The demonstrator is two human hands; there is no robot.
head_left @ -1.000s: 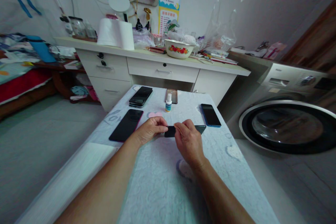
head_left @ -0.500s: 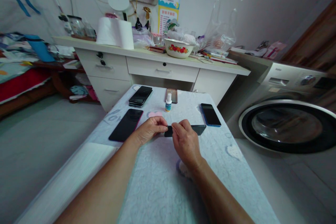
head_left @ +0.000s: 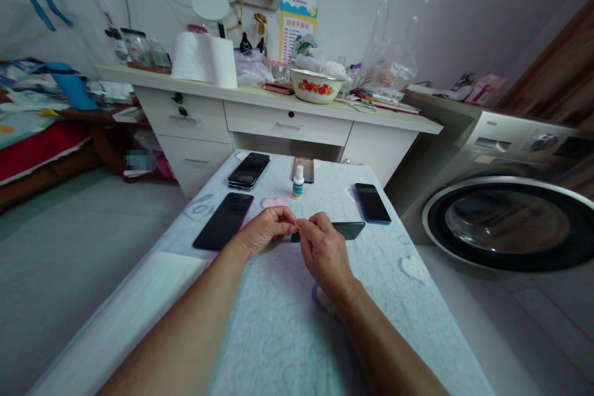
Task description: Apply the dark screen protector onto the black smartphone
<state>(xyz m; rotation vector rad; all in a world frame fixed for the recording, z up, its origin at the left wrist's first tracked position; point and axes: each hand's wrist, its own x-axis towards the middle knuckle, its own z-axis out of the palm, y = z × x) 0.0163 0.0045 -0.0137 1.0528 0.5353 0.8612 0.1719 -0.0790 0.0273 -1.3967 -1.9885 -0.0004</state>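
A dark smartphone [head_left: 351,231] stands tilted on its long edge on the cloth, its middle and left end partly behind my hands. My left hand [head_left: 269,227] is closed at the phone's left end, thumb and forefinger pinched together there. In front of the phone, my right hand [head_left: 323,247] is closed too, its fingertips meeting those of the left. Whatever lies in the right fingertips is too small or hidden to make out. Just beyond the hands stands a small white bottle [head_left: 297,182] with a blue and yellow label.
A phone with a pink edge [head_left: 223,221] lies left, a stack of phones [head_left: 249,170] behind it. On the right is a blue-edged phone [head_left: 372,203]. A phone case [head_left: 304,168] lies at the back. Beyond are a white desk [head_left: 288,120] and a washing machine [head_left: 510,185].
My right hand has shifted slightly left, so its fingertips now meet the left ones and cover the bit of phone that showed between them. The left hand is nearly still.
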